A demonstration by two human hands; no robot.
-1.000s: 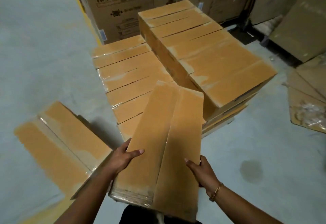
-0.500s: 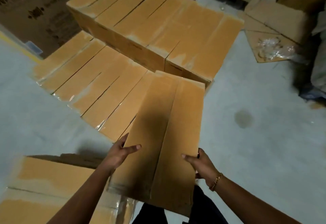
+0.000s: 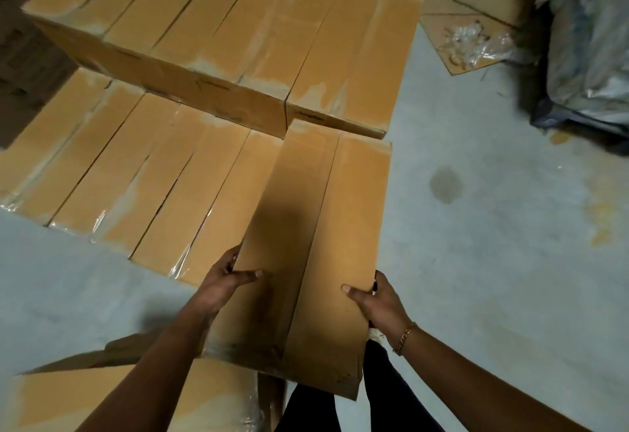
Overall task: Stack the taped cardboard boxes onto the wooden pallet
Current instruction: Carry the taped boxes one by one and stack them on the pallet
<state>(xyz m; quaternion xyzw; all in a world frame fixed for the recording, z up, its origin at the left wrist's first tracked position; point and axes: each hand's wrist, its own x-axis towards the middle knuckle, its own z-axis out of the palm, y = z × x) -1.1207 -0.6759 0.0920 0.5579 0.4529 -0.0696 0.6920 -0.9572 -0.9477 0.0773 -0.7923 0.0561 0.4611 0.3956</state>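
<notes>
Head view: left hand (image 3: 223, 282) and right hand (image 3: 379, 302), each grip clasping the taped box (image 3: 306, 220).

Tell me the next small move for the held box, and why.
Probably lower the box at the right end of the low row: the left hand and right hand grip its sides, and it hangs beside that row's last box.

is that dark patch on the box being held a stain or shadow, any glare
Head view: the patch on the held box looks like a soft cast shadow; tape on the lower row of boxes throws white glare; lines bow toward the frame edges.
</notes>
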